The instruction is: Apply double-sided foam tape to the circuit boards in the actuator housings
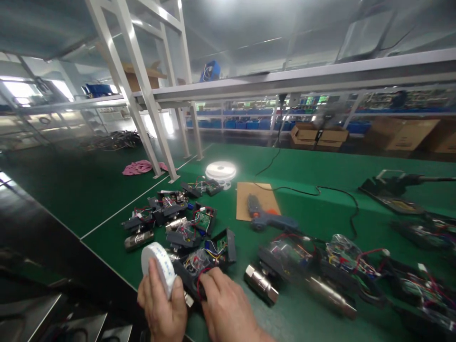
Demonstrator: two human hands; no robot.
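Right hand, grip unclear, touches a grey housing; left hand clasps a white roll with illegible blue print.

The room is a large and rather grey hall. On the left side, the windows shine very white, while the ceiling looks pale and somewhat blurred. A green tabletop extends widely, and a thin white line crosses it. White metal posts stand upon it, and a long white shelf passes above. Farther behind, there are racks with blue bins, and cardboard boxes are also there.
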